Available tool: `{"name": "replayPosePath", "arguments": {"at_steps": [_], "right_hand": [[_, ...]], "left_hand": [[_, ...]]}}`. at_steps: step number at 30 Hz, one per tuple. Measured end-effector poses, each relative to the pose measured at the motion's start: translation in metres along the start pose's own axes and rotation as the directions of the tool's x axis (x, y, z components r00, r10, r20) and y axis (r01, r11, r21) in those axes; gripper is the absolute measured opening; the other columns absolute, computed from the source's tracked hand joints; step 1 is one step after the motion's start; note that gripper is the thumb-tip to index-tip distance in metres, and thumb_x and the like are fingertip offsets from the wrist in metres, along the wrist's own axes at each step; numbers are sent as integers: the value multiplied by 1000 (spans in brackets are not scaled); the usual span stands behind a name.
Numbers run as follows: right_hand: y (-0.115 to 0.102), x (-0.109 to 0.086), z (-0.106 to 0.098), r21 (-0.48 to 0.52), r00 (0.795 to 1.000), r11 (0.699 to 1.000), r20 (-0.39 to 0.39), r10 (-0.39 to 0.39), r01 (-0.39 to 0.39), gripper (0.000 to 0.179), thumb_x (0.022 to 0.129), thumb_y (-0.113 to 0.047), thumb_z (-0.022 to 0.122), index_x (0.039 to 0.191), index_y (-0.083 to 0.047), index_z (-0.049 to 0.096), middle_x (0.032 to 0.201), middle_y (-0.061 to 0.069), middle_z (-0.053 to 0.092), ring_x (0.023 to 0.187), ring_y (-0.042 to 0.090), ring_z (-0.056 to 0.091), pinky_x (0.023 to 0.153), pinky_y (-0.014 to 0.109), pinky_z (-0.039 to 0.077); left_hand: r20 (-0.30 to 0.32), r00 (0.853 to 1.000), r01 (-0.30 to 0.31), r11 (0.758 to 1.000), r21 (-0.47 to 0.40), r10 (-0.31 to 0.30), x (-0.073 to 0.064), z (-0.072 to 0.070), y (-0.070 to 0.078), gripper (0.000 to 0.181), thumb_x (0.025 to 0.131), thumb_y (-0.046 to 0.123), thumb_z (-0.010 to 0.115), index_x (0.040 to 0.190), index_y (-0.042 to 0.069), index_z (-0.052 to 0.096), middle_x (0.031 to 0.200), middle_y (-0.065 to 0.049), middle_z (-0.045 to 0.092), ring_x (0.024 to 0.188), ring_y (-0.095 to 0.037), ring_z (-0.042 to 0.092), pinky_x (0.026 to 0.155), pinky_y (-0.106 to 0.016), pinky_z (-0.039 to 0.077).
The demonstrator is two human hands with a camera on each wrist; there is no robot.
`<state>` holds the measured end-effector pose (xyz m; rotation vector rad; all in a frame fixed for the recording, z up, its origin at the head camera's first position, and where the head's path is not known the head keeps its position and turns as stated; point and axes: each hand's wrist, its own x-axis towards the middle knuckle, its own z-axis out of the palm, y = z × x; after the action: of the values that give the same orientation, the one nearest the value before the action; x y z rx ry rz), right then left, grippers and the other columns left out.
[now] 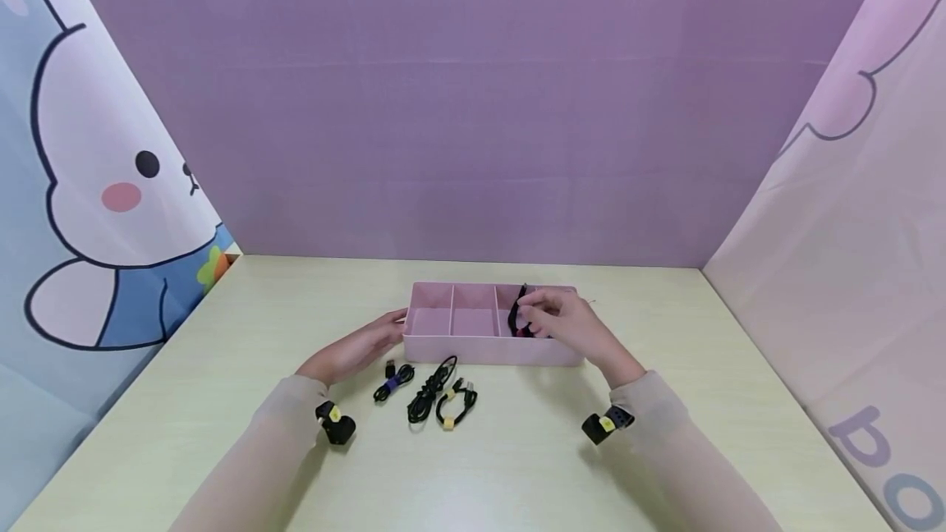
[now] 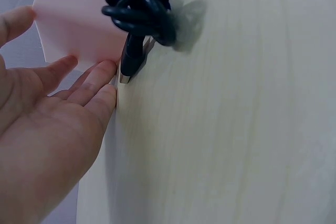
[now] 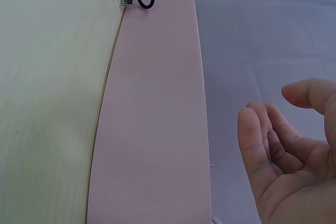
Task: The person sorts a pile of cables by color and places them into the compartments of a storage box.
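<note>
A pink divided box point(image 1: 491, 350) stands on the table. My left hand point(image 1: 372, 341) touches its left end with extended fingers; in the left wrist view the fingertips point(image 2: 107, 69) meet the pink wall. Above the right part of the box is my right hand point(image 1: 565, 320). In the right wrist view its thumb and fingers are apart, with nothing between them. A black cable point(image 1: 513, 317) with a red bit stands in a compartment beside those fingers. The two left compartments hold nothing visible; the hand hides part of the right side.
In front of the box lie a black cable with a purple tie point(image 1: 392, 384), a longer bundled black cable point(image 1: 426, 401) and a looped black cable with yellow ties point(image 1: 470, 405). A purple backdrop point(image 1: 473, 105) rises behind the table point(image 1: 502, 474), with printed cloths at both sides.
</note>
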<state>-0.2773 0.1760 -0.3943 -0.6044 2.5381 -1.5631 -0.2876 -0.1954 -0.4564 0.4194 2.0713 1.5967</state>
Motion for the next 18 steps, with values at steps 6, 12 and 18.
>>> {"name": "replayPosePath", "arguments": {"at_steps": [6,12,18], "right_hand": [[-7,-3,7,-60,999,998,16,-31,31,23,100,-9,61,117,5,67,90,8,69,83,37,65,71,41,59],[-8,-7,13,-82,998,995,30,-61,64,24,98,-18,66,116,-2,70,93,5,69,82,21,64,71,32,56],[-8,-11,21,-134,995,988,69,-67,76,29,97,-25,67,116,-3,71,95,-1,68,83,14,64,74,30,56]], "left_hand": [[4,1000,-7,1000,6,7,0,0,2,64,110,33,36,162,11,7,167,-10,12,151,-32,16,122,-46,12],[6,1000,-7,1000,13,7,0,0,2,63,110,34,35,162,12,7,166,-9,13,151,-31,16,123,-46,12],[3,1000,-4,1000,8,4,-1,0,1,64,109,35,37,162,13,9,166,-8,14,151,-31,17,123,-46,12]]}}
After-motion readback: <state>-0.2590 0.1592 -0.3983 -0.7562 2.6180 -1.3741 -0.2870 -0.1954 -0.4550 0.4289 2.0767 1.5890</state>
